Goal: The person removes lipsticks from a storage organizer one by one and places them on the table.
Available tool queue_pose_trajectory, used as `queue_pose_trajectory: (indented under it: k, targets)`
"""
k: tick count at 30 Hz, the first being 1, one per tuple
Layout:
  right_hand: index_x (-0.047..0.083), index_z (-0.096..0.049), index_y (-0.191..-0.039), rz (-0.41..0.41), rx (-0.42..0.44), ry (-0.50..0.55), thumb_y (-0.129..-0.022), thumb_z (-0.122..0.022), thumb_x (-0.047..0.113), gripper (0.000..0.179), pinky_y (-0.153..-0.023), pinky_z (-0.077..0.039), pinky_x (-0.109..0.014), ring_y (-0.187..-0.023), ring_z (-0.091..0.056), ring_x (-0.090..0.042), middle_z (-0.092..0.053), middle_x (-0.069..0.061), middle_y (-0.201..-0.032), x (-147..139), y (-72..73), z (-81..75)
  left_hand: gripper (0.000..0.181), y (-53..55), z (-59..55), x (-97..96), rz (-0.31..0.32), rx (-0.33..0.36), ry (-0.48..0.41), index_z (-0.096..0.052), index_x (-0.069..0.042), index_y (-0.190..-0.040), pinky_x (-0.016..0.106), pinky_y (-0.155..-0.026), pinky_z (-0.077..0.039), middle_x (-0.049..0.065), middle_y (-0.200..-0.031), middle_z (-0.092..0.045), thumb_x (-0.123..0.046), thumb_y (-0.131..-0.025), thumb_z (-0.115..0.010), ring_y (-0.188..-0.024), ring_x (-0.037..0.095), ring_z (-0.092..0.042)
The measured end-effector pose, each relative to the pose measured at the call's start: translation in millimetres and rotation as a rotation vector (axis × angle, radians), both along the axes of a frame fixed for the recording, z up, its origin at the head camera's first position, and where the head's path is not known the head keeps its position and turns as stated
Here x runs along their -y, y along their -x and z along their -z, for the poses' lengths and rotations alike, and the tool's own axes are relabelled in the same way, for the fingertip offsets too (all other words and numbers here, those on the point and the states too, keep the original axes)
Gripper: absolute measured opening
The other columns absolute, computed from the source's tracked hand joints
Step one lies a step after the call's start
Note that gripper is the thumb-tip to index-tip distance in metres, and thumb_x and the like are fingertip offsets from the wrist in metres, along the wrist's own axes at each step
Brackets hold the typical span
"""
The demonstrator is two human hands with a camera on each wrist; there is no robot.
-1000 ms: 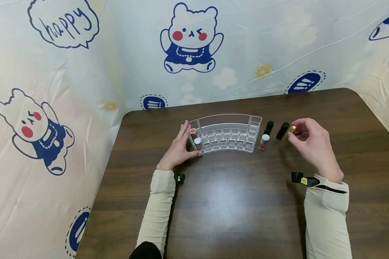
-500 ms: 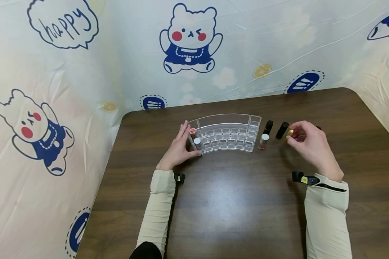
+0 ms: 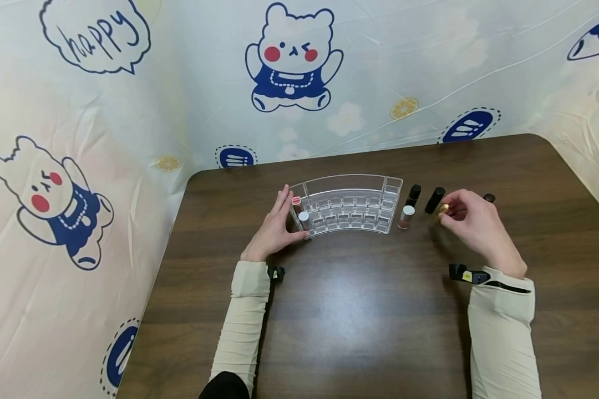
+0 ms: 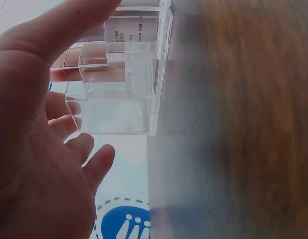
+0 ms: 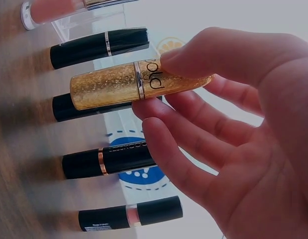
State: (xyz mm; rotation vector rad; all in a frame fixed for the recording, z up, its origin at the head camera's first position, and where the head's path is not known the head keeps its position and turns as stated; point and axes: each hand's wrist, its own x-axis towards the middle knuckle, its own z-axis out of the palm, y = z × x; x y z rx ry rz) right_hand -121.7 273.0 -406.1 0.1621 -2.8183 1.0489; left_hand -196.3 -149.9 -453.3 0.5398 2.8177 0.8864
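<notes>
My left hand (image 3: pixel 272 230) holds the left end of a clear curved lipstick organizer (image 3: pixel 349 221), thumb at its front corner, fingers along its left side. In its leftmost slots stand a red-topped lipstick (image 3: pixel 297 204) and a white-capped lip gloss tube (image 3: pixel 304 220). On the right, my right hand (image 3: pixel 481 224) pinches a gold glitter lipstick (image 5: pixel 106 88) between thumb and fingers. The left wrist view shows the thumb across the organizer's (image 4: pixel 111 117) front, with some fingers behind it. Whether the gold lipstick touches the table is hard to tell.
Right of the organizer stand two black lipstick tubes (image 3: pixel 413 196) and a lip gloss with a white cap (image 3: pixel 406 217). Another black tube (image 3: pixel 489 198) shows behind the right hand. A printed curtain (image 3: pixel 369 72) hangs along the table's (image 3: pixel 349 321) back edge.
My right hand has moved slightly left and toward the person with the gold lipstick, uncovering a black tube behind it. The left hand and the organizer stay put.
</notes>
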Motion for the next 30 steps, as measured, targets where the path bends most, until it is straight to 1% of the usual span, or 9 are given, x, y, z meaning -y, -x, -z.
queue_pose_trajectory:
  k: [4, 13, 23, 26, 28, 30]
  targets:
    - [0.0, -0.058, -0.109, -0.002, 0.01, -0.002, -0.088, -0.067, 0.007, 0.024, -0.064, -0.038, -0.003, -0.086, -0.062, -0.032, -0.062, -0.02, -0.099, -0.1, 0.4, 0.1, 0.109, 0.5, 0.7, 0.2, 0.001, -0.004, 0.001, -0.009, -0.014, -0.157, 0.06, -0.116, -0.018, -0.02, -0.16, 0.015, -0.043, -0.078, -0.078, -0.151, 0.014, 0.008]
    - [-0.001, -0.058, -0.109, -0.01, 0.035, -0.005, -0.087, -0.067, 0.005, 0.025, -0.065, -0.038, -0.004, -0.088, -0.062, -0.032, -0.062, -0.021, -0.101, 0.3, 1.6, 2.4, 0.109, -0.2, -0.3, 0.5, -0.008, -0.004, 0.002, -0.01, -0.013, -0.157, 0.059, -0.117, -0.017, -0.022, -0.159, 0.015, -0.043, -0.078, -0.078, -0.151, 0.012, 0.008]
    - [-0.001, -0.058, -0.108, -0.024, 0.043, -0.014, -0.086, -0.067, 0.003, 0.024, -0.066, -0.04, -0.008, -0.088, -0.062, -0.033, -0.063, -0.021, -0.1, 0.2, 3.2, 6.2, 0.11, 0.2, 0.6, 1.1, 0.002, -0.008, 0.009, -0.004, -0.022, -0.157, 0.059, -0.116, -0.018, -0.019, -0.16, 0.015, -0.046, -0.078, -0.077, -0.151, 0.014, 0.008]
    - [0.0, -0.058, -0.108, -0.026, 0.047, -0.019, -0.087, -0.067, 0.004, 0.024, -0.069, -0.045, -0.016, -0.089, -0.062, -0.033, -0.062, -0.02, -0.101, 0.1, 3.6, 7.1, 0.11, 0.2, 1.1, 1.1, 0.003, -0.01, 0.012, -0.003, -0.023, -0.157, 0.06, -0.116, -0.018, -0.021, -0.16, 0.015, -0.047, -0.078, -0.077, -0.151, 0.014, 0.007]
    - [0.0, -0.058, -0.108, -0.028, 0.051, -0.022, -0.087, -0.067, 0.005, 0.023, -0.072, -0.05, -0.026, -0.089, -0.062, -0.033, -0.062, -0.02, -0.101, 0.1, 3.8, 8.1, 0.111, 0.4, 1.1, 0.9, 0.003, -0.012, 0.012, -0.003, -0.024, -0.157, 0.059, -0.116, -0.018, -0.021, -0.16, 0.015, -0.047, -0.078, -0.077, -0.151, 0.014, 0.007]
    - [0.0, -0.058, -0.108, -0.029, 0.057, -0.022, -0.087, -0.066, 0.005, 0.023, -0.074, -0.052, -0.038, -0.089, -0.062, -0.033, -0.062, -0.021, -0.102, 0.2, 3.9, 9.1, 0.111, 0.3, 1.0, 0.9, 0.005, -0.013, 0.012, -0.003, -0.024, -0.157, 0.06, -0.116, -0.018, -0.021, -0.16, 0.015, -0.048, -0.078, -0.077, -0.151, 0.014, 0.007]
